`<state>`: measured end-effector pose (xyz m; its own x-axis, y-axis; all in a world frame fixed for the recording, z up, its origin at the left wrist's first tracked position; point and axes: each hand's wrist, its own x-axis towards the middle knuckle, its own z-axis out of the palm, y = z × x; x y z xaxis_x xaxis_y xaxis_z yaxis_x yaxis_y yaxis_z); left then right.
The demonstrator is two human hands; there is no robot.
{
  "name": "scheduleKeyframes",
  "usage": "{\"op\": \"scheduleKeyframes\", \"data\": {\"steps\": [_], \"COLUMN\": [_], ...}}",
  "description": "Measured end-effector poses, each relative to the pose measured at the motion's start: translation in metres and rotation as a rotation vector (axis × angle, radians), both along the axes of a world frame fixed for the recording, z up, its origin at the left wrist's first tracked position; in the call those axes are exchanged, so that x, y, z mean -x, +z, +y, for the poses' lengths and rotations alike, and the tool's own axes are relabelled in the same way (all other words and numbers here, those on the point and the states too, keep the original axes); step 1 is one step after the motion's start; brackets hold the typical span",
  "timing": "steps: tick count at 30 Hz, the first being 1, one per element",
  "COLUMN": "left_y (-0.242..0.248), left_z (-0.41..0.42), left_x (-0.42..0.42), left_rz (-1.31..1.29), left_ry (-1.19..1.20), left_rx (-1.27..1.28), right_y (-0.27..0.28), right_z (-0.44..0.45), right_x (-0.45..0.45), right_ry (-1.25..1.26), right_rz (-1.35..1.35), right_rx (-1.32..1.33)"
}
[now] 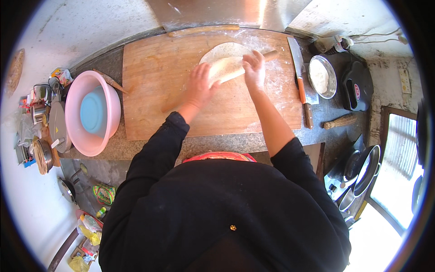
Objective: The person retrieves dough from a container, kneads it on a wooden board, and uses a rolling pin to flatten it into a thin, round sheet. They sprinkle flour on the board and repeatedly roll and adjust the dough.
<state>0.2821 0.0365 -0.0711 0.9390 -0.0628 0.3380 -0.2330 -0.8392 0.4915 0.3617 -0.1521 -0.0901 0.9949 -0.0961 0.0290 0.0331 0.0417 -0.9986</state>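
On a floured wooden board (153,68) lies a thin, round, speckled dough sheet (222,51). Its near part is wrapped around a wooden rolling pin (271,55), which slants from lower left to upper right with both bare ends showing. My left hand (200,83), somewhat blurred, lies over the pin at the left edge of the wrapped dough. Over the pin at the dough's right edge is my right hand (255,69), its fingers curled. The pin's middle is hidden inside the dough.
Right of the board lie a cleaver (297,63), a second wooden-handled knife (308,115), a metal bowl of flour (319,76), a straw brush (340,121) and a black appliance (356,86). Another wooden stick (204,30) rests along the back edge. At left stands a pink basin (114,112).
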Motion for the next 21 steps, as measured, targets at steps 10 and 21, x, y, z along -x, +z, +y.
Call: {"op": "scheduleKeyframes", "data": {"steps": [10,21], "left_y": [-0.025,-0.015], "left_z": [-0.01,-0.036], "left_x": [0.021,0.05], "left_rz": [0.095,0.276], "left_ry": [-0.353,-0.374], "left_rx": [-0.333,-0.183], "right_y": [-0.005,-0.004], "right_z": [-0.033,-0.03], "right_x": [0.036,0.154], "right_ry": [0.744,0.411], "right_rz": [-0.521,-0.543], "right_rx": [1.269,1.145]}}
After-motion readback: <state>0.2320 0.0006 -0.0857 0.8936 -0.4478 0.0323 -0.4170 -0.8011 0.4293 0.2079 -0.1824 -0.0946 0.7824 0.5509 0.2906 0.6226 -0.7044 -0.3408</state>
